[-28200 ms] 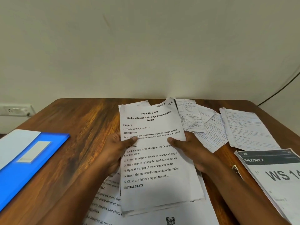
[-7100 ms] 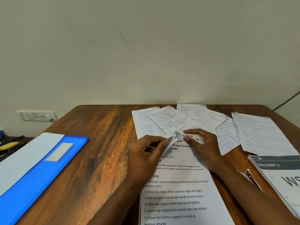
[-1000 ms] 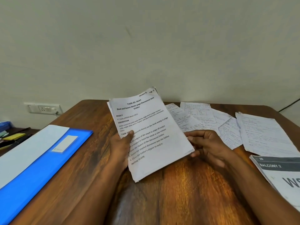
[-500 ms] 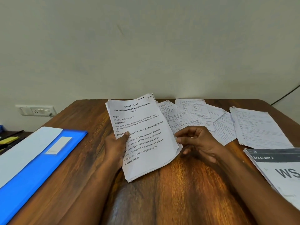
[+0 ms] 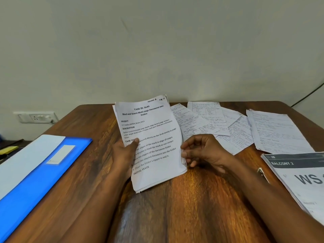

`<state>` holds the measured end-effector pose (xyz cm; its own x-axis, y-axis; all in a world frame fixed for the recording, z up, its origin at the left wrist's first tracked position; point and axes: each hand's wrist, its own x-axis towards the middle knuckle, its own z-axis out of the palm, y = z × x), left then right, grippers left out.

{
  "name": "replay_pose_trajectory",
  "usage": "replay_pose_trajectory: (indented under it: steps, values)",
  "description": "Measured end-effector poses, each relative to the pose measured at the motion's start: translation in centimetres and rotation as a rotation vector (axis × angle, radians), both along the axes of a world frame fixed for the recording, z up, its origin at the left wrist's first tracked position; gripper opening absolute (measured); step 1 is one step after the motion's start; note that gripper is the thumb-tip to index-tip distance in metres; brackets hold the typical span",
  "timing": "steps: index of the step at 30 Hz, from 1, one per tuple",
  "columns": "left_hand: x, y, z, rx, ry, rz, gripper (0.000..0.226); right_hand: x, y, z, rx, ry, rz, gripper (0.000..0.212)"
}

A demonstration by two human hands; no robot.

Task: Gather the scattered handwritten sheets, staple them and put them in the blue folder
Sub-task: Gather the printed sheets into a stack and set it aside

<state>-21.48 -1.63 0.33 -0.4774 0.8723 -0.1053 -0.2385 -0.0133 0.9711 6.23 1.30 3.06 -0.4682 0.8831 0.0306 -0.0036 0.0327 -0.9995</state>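
My left hand [image 5: 125, 155] holds a stack of printed instruction sheets [image 5: 154, 142] by its left edge, thumb on the top page. The stack is raised and tilted above the wooden table [image 5: 201, 207]. My right hand [image 5: 205, 152] is at the stack's right edge, its curled thumb and fingertips pinching the page edges. Several handwritten sheets [image 5: 199, 121] lie fanned out behind my right hand, and a larger handwritten page [image 5: 277, 132] lies further right. The blue folder [image 5: 35, 183] lies shut at the left. No stapler is in view.
A white sheet [image 5: 26, 160] lies on the folder's left half. A printed booklet marked BALCONY 2 [image 5: 301, 181] sits at the right edge. A wall socket [image 5: 35, 117] is behind the table's left corner. Yellow items [image 5: 8, 149] show at far left.
My left hand has kept the printed stack raised and swung it slightly. My right hand has come off the table beneath it and curled onto the stack's right edge.
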Motion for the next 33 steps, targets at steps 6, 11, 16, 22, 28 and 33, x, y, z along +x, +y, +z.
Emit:
replay_pose_trajectory:
  steps: [6, 11, 16, 22, 28, 33]
  values:
    - [0.04, 0.03, -0.02, -0.004, -0.011, -0.004, 0.015, -0.1, 0.06, -0.25, 0.012, -0.002, 0.005, 0.026]
    - [0.02, 0.08, -0.09, -0.007, 0.0, -0.01, 0.016, 0.07, 0.17, -0.43, 0.024, -0.028, 0.028, 0.025]
    - [0.01, 0.05, -0.04, -0.014, 0.011, -0.005, 0.016, 0.26, 0.41, -0.55, 0.045, -0.058, 0.037, 0.024]
    - [-0.03, 0.08, -0.09, -0.015, 0.018, 0.002, 0.015, 0.24, 0.5, -0.75, 0.034, -0.075, 0.058, 0.026]
    - [0.09, -0.03, 0.02, -0.01, 0.003, -0.001, 0.014, 0.23, 0.61, -0.86, 0.019, -0.09, 0.07, 0.027]
    - [0.16, -0.03, 0.08, -0.007, 0.006, 0.003, 0.011, 0.23, 0.6, -0.84, 0.012, -0.096, 0.069, 0.026]
